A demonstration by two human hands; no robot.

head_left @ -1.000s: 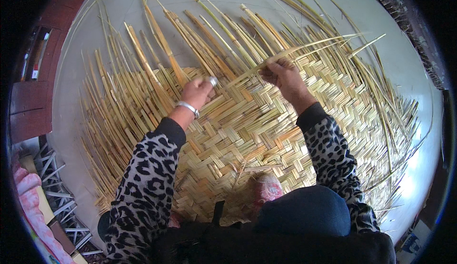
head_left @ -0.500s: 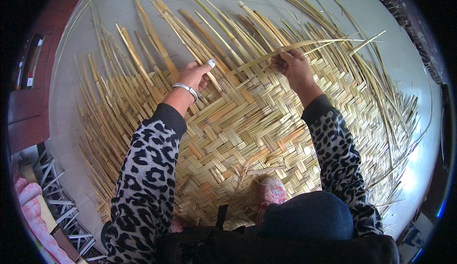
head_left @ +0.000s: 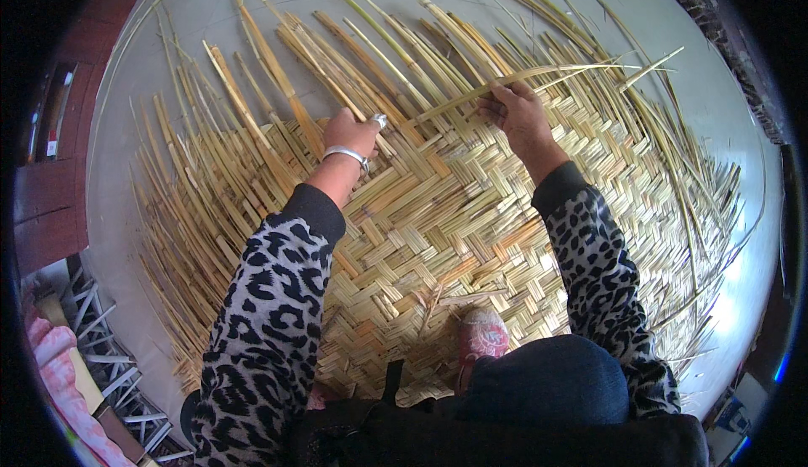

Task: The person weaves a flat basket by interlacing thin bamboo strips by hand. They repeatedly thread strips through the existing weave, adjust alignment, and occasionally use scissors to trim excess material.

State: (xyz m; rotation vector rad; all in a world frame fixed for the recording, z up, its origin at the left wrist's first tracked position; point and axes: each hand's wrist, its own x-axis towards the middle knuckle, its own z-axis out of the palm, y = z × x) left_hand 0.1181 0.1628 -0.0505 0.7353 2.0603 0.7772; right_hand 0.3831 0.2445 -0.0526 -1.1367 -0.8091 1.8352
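A large woven mat [head_left: 471,231] of flat, straw-coloured split-cane strips lies on the floor beneath my arms, its loose strip ends fanning out to the far and left sides. My left hand [head_left: 353,135], with a bangle at the wrist and a silvery wrap or ring on a finger, is closed on a cane strip [head_left: 341,95] at the weave's far edge. My right hand [head_left: 515,115] pinches a long greenish strip [head_left: 454,103] that crosses sideways over the upright ends. The left end of this strip meets the weave just right of my left hand.
My shoe [head_left: 483,334] rests on the mat near me. Grey floor [head_left: 118,206] surrounds the weave. Long loose strips [head_left: 555,21] stretch off at the far right. A dark red wooden piece [head_left: 55,189] and a metal rack [head_left: 105,353] stand at the left, beside pink cloth [head_left: 55,358].
My left hand has shifted slightly right along the weave's edge, its fingers now lower over the strips. The right hand keeps its hold on the crosswise strip, nearly still.
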